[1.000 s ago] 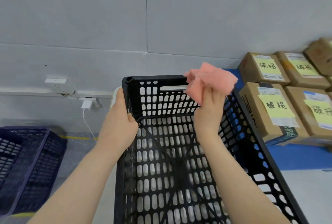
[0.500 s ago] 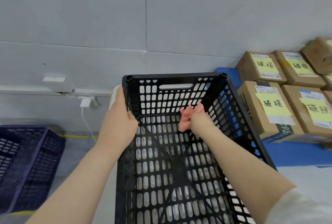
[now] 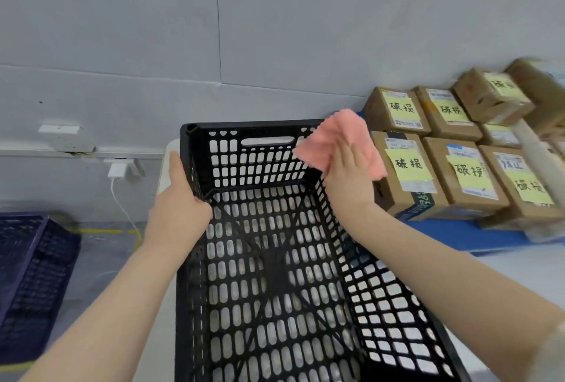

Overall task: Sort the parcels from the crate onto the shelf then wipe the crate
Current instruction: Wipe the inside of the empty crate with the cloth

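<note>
The black lattice crate (image 3: 266, 274) stands in front of me with nothing inside it. My left hand (image 3: 180, 201) grips its left wall near the far left corner, thumb inside. My right hand (image 3: 348, 179) holds a pink cloth (image 3: 336, 133) against the crate's far right corner; the fingers lie straight over the cloth and the thumb is hidden. The cloth drapes over the rim there. Several brown parcels (image 3: 406, 167) with yellow handwritten notes sit in rows on the blue shelf (image 3: 458, 234) to the right.
A dark blue crate (image 3: 27, 268) stands on the floor at the left. A white charger (image 3: 116, 171) with its cable hangs from the wall trunking behind the crate. The grey wall is close behind.
My right hand dipped with the cloth to the crate's far floor, then came back up to the far right corner. My left hand kept its grip on the left wall.
</note>
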Action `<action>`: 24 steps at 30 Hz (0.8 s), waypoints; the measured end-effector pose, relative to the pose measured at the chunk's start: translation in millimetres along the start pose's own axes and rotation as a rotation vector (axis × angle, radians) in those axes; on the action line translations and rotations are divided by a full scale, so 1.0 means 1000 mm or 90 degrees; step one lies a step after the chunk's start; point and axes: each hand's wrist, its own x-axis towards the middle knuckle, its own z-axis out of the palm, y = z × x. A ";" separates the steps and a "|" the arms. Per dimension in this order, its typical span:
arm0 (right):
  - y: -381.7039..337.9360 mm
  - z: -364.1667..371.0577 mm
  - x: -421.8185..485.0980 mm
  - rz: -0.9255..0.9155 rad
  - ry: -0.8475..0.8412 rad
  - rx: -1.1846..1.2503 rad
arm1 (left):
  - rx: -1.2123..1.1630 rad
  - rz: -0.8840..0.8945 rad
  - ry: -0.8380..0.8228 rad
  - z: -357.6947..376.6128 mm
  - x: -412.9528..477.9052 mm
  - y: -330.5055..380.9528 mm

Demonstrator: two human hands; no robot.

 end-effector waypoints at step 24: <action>0.004 -0.040 -0.020 -0.055 -0.102 -0.135 | -0.039 -0.012 0.015 -0.003 -0.003 0.005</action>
